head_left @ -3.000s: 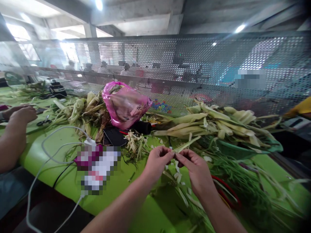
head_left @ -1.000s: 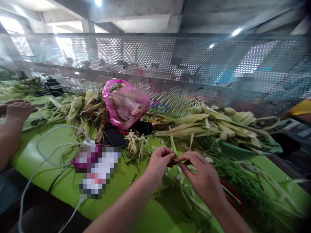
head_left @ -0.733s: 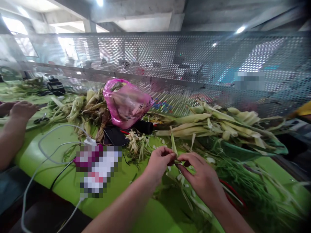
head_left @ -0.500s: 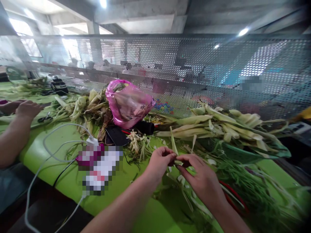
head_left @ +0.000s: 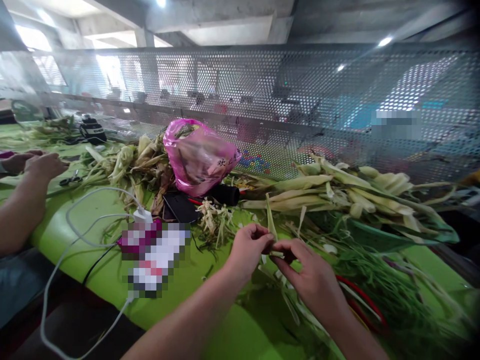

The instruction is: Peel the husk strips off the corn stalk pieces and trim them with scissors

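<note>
My left hand (head_left: 248, 250) is closed in a pinch on a pale green corn husk strip (head_left: 270, 219), whose pointed end sticks up above the fingers. Close beside it, my right hand (head_left: 308, 267) pinches the lower end of the husk, thumb and forefinger nearly meeting the left fingertips. Fingers cover the middle of the strip. Below both hands, thin husk shreds (head_left: 288, 300) lie on the green table (head_left: 240, 330).
Behind the hands are a pink plastic bag (head_left: 200, 157), a dark phone (head_left: 180, 207) and a husk pile (head_left: 348, 192). Green strands (head_left: 386, 280) lie right. White cables (head_left: 80, 225) and a purple power strip (head_left: 140, 239) sit left, near a co-worker's hands (head_left: 41, 165). A perforated screen (head_left: 240, 90) stands behind.
The view has shifted slightly. Both my hands stay together on the husk strip, with a little more of its lower end showing at the right fingertips. The co-worker's hands have moved slightly.
</note>
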A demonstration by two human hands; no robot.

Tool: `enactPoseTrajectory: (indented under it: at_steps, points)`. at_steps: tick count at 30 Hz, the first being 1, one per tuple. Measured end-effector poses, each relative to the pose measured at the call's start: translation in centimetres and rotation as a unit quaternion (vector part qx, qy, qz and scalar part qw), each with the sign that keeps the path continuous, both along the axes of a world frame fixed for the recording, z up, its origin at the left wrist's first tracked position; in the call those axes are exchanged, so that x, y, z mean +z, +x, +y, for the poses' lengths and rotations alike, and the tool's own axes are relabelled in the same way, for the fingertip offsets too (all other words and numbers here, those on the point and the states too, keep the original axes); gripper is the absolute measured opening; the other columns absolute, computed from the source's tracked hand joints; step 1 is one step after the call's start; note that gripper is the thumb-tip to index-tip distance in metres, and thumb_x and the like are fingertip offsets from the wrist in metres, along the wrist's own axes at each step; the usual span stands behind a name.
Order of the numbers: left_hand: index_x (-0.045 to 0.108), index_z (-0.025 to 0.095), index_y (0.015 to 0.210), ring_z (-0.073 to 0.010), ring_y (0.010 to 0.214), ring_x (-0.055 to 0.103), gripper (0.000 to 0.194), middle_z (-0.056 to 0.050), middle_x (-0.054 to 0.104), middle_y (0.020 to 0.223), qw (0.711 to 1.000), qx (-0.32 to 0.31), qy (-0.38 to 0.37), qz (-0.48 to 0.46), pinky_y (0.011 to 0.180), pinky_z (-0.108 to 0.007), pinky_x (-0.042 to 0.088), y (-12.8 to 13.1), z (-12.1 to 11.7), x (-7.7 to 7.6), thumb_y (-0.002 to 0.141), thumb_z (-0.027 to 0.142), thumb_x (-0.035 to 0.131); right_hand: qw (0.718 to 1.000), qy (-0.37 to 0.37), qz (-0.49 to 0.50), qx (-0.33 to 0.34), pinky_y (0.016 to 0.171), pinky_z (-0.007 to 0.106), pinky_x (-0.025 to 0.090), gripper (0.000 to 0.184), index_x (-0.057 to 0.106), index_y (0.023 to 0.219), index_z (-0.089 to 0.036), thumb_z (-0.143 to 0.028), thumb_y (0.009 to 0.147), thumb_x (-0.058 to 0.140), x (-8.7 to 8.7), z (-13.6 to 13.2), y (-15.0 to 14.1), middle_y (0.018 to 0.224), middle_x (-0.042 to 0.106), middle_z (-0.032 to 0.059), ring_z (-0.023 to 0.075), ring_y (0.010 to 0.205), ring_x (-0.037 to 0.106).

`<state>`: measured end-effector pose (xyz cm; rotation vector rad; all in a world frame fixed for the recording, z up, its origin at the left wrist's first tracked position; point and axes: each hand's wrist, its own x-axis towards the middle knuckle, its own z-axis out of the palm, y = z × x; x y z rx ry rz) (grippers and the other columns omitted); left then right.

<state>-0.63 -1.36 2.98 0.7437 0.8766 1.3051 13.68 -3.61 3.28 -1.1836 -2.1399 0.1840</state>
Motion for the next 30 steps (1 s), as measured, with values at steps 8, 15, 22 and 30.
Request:
enactPoseTrajectory:
  at_steps: [8, 15, 22, 30]
  points:
    - [0.054, 0.015, 0.068, -0.0077, 0.051, 0.045, 0.021, 0.004, 0.05, 0.057, 1.0, 0.011, 0.005, 0.004, 0.053, -0.022, 0.038, -0.2, 0.3, -0.7, 0.063, 0.026, 0.072, 0.999, -0.024, 0.018, 0.032, 0.07, 0.029, 0.049, 0.004, 0.062, 0.088, -0.024, -0.024, 0.087, 0.058, -0.3, -0.1, -0.1, 0.085, 0.064, 0.0029, 0.0189, 0.077, 0.061]
    - [0.055, 0.014, 0.072, -0.007, 0.051, 0.046, 0.028, 0.003, 0.051, 0.058, 1.0, 0.002, -0.001, -0.017, 0.055, -0.022, 0.039, -0.3, 0.2, -0.7, 0.064, 0.035, 0.073, 0.997, -0.025, 0.063, 0.024, 0.073, 0.031, 0.05, 0.006, 0.065, 0.086, -0.024, -0.026, 0.087, 0.059, -0.3, -0.4, -0.2, 0.087, 0.066, 0.0041, 0.02, 0.081, 0.063]
    - [0.059, 0.014, 0.075, -0.0103, 0.061, 0.054, 0.03, -0.002, 0.057, 0.066, 0.99, -0.139, -0.005, 0.029, 0.057, -0.023, 0.04, -0.1, -0.9, -0.2, 0.07, 0.041, 0.069, 0.979, -0.033, 0.196, -0.041, 0.066, 0.03, 0.053, 0.013, 0.068, 0.077, -0.021, -0.034, 0.081, 0.065, 0.5, -0.1, 0.0, 0.075, 0.068, 0.0033, 0.0187, 0.069, 0.064]
    - [0.057, 0.014, 0.069, -0.0099, 0.056, 0.052, 0.025, 0.0, 0.056, 0.06, 0.993, -0.104, 0.008, 0.054, 0.059, -0.024, 0.038, -0.2, -0.5, -0.2, 0.07, 0.036, 0.07, 0.958, -0.146, 0.243, -0.033, 0.069, 0.032, 0.054, 0.024, 0.069, 0.089, -0.019, -0.039, 0.076, 0.07, 1.1, -0.1, 0.5, 0.08, 0.072, 0.006, 0.02, 0.073, 0.066]
